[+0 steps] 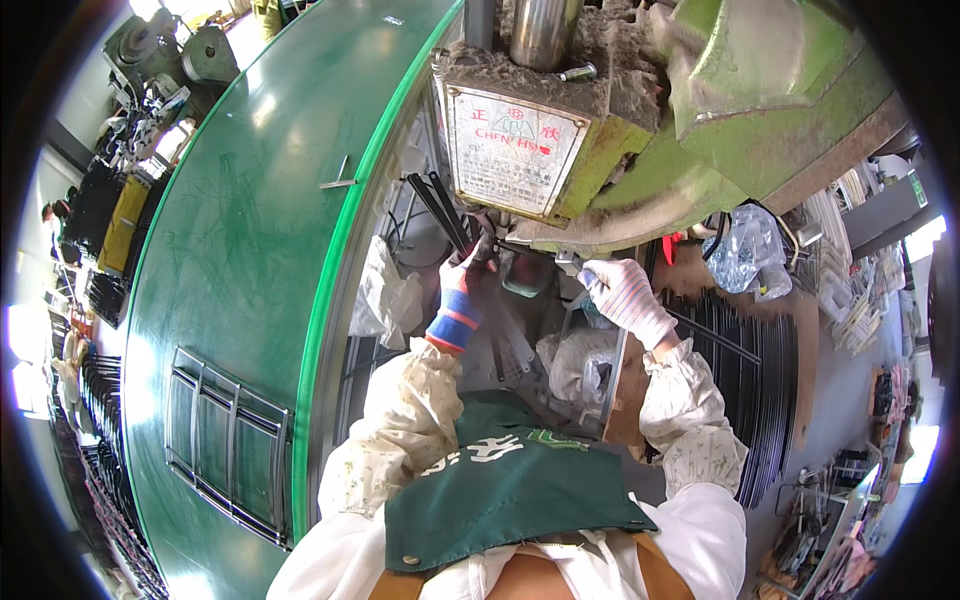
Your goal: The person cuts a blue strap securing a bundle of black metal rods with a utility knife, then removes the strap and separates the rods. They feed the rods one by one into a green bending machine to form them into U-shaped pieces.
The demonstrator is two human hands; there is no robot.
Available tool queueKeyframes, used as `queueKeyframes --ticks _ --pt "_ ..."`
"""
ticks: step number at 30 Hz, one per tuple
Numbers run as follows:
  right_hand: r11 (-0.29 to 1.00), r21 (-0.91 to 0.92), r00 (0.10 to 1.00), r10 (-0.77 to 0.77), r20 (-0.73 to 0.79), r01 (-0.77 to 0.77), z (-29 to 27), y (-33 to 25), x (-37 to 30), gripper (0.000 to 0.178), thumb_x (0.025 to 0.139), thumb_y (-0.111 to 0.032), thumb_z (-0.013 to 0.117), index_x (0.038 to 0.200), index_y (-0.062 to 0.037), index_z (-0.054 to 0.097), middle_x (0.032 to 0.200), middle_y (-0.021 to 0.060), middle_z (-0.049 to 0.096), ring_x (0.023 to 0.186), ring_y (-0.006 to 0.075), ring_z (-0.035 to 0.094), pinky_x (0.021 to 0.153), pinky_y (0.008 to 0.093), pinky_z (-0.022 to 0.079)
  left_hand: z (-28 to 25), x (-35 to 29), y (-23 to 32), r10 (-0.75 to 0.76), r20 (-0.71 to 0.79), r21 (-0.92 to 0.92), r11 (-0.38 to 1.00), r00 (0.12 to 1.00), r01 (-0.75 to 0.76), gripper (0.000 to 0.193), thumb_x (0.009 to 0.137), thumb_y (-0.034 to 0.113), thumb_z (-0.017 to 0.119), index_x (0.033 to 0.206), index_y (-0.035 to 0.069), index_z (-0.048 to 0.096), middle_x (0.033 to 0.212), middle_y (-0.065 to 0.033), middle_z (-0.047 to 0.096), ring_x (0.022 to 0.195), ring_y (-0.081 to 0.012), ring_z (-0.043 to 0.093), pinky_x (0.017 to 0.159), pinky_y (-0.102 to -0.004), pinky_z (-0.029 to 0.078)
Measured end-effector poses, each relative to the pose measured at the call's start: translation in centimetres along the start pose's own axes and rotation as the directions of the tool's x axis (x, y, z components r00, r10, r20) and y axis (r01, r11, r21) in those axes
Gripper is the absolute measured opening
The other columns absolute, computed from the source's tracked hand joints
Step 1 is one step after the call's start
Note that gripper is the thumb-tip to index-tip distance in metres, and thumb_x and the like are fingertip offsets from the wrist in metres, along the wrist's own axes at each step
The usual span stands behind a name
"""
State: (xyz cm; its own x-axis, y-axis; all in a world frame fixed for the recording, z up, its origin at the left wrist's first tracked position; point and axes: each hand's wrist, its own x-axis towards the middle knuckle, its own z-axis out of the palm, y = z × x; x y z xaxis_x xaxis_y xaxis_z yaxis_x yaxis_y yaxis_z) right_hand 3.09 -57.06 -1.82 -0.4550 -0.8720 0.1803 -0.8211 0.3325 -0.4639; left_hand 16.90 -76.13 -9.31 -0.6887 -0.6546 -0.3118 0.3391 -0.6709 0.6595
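My left hand, in a dark-palmed glove with a blue and red cuff, is closed round several thin black metal tubes. They slant up and to the left, beside the green machine. My right hand wears a pale striped glove. Its fingers are pinched together by a small metal fitting under the machine's edge; what sits between them is too small to make out. Between both hands the underside of the green machine hides part of the working spot.
On the left stands a long green-topped table bearing a black wire frame and a small metal piece. Many black tubes lie stacked at my right. A clear plastic bag hangs behind them. White bags lie below.
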Motion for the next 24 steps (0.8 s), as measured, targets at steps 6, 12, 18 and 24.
queueKeyframes --ticks 6,12,18,24 --pt "0.964 0.242 0.963 0.047 0.267 -0.114 -0.6 1.1 1.9 0.028 0.09 -0.021 0.059 0.076 0.0018 0.061 0.069 0.0261 0.056 0.057 0.0336 0.056 0.057 0.0445 0.04 -0.6 -0.4 1.1 0.135 -0.003 0.074 0.988 0.991 -0.134 0.017 0.086 0.018 0.072 0.076 0.006 0.067 0.064 -0.0034 0.061 0.05 -0.0112 0.055 0.046 -0.0258 0.041" --pt "0.891 0.311 0.895 0.19 0.404 -0.33 0.2 3.9 1.5 0.023 0.09 -0.025 0.058 0.095 -0.0069 0.072 0.063 0.0086 0.063 0.053 0.0189 0.059 0.052 0.0343 0.045 -0.5 -0.3 0.1 0.115 -0.05 0.143 0.984 0.992 -0.106 0.012 0.083 0.013 0.074 0.09 0.004 0.072 0.073 0.0011 0.066 0.061 -0.0087 0.057 0.055 -0.0269 0.047" --pt "0.808 -0.509 0.93 -0.126 0.346 0.298 3.5 11.3 1.3 0.02 0.089 -0.017 0.048 0.079 -0.002 0.055 0.076 0.0171 0.063 0.065 0.0332 0.061 0.06 0.0404 0.049 -1.6 2.4 -2.5 0.285 -0.119 0.288 0.926 0.951 -0.242 0.014 0.079 0.011 0.077 0.086 0.001 0.072 0.073 -0.0034 0.07 0.062 -0.0102 0.062 0.056 -0.0289 0.05" --pt "0.996 0.025 0.976 -0.087 0.202 0.083 2.7 7.4 2.1 0.035 0.093 -0.03 0.063 0.076 -0.0008 0.052 0.066 0.0155 0.056 0.06 0.0274 0.055 0.058 0.0416 0.044 -1.6 3.6 -3.2 0.531 -0.175 0.797 0.571 0.829 -0.197 0.021 0.075 0.019 0.081 0.085 0.002 0.072 0.077 -0.0048 0.071 0.066 -0.0119 0.063 0.062 -0.0324 0.051"
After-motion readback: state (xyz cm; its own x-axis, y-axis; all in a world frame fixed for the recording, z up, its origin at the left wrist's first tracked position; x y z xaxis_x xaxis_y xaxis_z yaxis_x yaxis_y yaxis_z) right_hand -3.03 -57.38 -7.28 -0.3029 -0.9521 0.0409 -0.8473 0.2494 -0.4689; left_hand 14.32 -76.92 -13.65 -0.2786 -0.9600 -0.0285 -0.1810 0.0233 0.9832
